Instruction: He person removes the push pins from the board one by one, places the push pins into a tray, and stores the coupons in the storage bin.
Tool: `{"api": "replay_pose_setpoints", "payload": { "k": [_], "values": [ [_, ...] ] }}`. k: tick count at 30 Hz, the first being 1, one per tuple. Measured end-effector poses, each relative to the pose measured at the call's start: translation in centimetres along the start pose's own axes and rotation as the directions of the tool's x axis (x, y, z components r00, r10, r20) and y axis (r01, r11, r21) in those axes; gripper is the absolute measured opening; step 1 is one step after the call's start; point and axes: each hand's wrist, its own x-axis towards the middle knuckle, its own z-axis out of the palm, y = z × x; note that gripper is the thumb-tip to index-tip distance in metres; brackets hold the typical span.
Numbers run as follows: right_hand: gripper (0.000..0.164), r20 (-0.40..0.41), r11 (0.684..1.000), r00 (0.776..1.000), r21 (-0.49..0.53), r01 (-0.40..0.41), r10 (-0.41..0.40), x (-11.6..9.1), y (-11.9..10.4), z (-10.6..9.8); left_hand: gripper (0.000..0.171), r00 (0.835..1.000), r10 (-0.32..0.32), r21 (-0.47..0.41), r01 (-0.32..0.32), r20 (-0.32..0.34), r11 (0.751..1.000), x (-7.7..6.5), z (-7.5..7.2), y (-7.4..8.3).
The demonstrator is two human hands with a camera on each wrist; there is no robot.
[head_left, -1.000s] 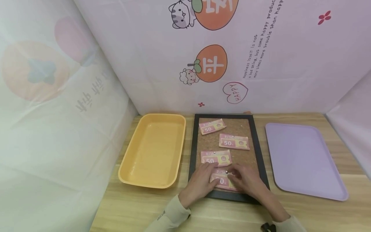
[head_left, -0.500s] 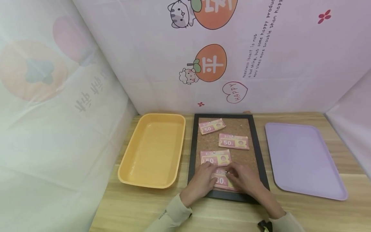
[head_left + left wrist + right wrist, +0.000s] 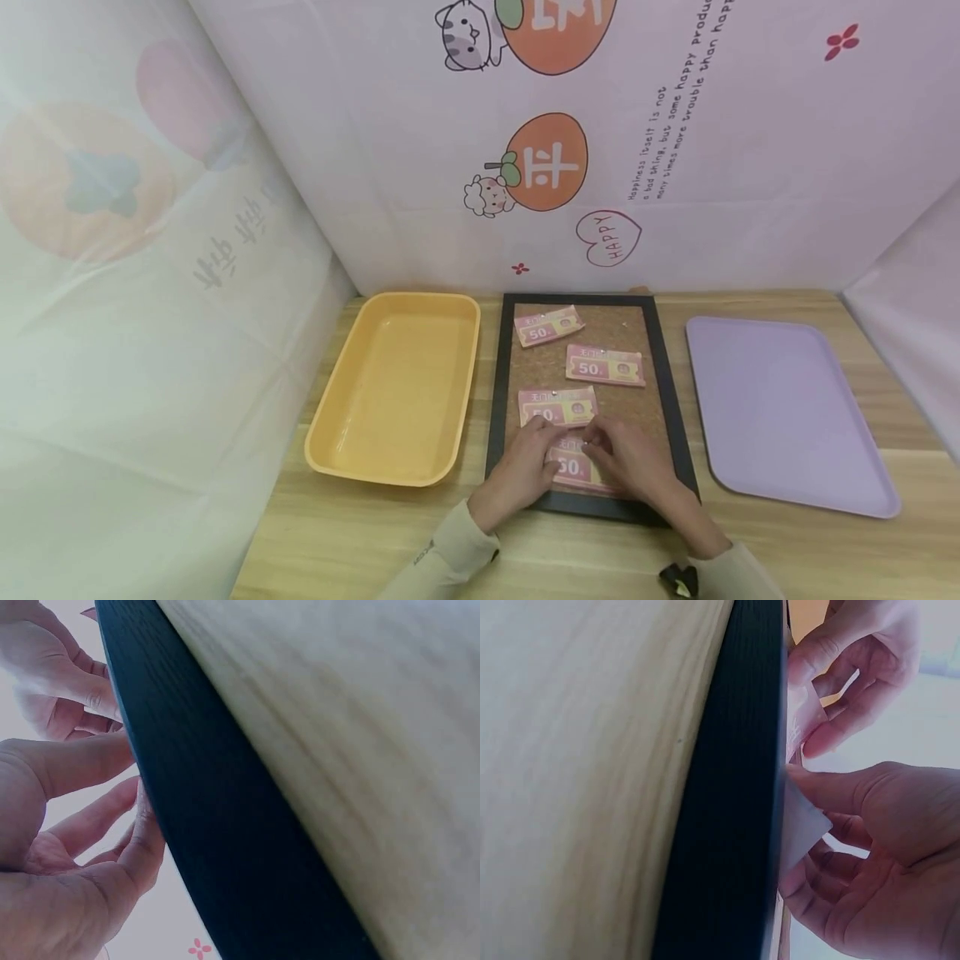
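Observation:
Pink and yellow paper coupons lie on a black-framed corkboard [image 3: 645,417]. My left hand [image 3: 521,467] holds the left side of the lowest coupon [image 3: 573,472], thumb at its side edge and fingertips at its top. My right hand [image 3: 633,458] has thumb and fingers curled together over the coupon's top edge, around a small push pin that they mostly hide. In the right wrist view a white paper corner [image 3: 802,825] stands up between the thumb and fingers of the right hand [image 3: 900,840]. The black frame hides the fingertips in the left wrist view.
Above the hands are a third coupon [image 3: 557,407], one at the right [image 3: 604,367] and one at the top left [image 3: 549,326], each pinned. A yellow tray [image 3: 397,383] stands left of the board, a purple tray [image 3: 787,412] right. Printed cloth hangs behind.
The right thumb and fingers have closed in slightly around the push pin, covering more of it. The left hand has shifted very slightly; the coupons stay in place.

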Motion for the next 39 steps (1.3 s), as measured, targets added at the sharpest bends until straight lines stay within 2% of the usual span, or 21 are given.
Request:
{"api": "replay_pose_setpoints", "payload": {
  "k": [8,13,17,23,32,39],
  "values": [
    [0.006,0.037,0.994,0.995,0.054,-0.091,0.089,0.0,-0.7,-0.3,0.042,0.999,-0.037,-0.028,0.037,0.001,0.999,0.4,0.1,-0.3],
    [0.007,0.045,0.991,0.991,0.051,-0.127,0.125,-0.1,-0.7,-0.7,0.042,0.996,-0.089,-0.149,0.092,0.029,0.985,0.6,-0.1,-0.3],
    [0.008,0.039,0.991,0.993,0.07,-0.118,0.115,0.0,-0.5,-0.5,0.041,0.992,-0.121,-0.223,0.128,0.043,0.966,0.7,-0.1,-0.4],
    [0.006,0.031,0.991,0.994,0.09,-0.103,0.1,-0.1,-0.8,-0.4,0.04,0.99,-0.135,-0.234,0.141,0.044,0.962,0.6,0.0,-0.6],
    [0.004,0.065,0.985,0.987,0.085,-0.153,0.148,-0.1,-1.3,-0.4,0.04,0.985,-0.159,-0.3,0.17,0.062,0.939,0.5,0.3,-0.5],
    [0.004,0.054,0.985,0.988,0.086,-0.147,0.143,0.0,-1.3,-0.7,0.041,0.985,-0.161,-0.307,0.17,0.055,0.936,0.5,0.2,-0.7]
  ]
}}
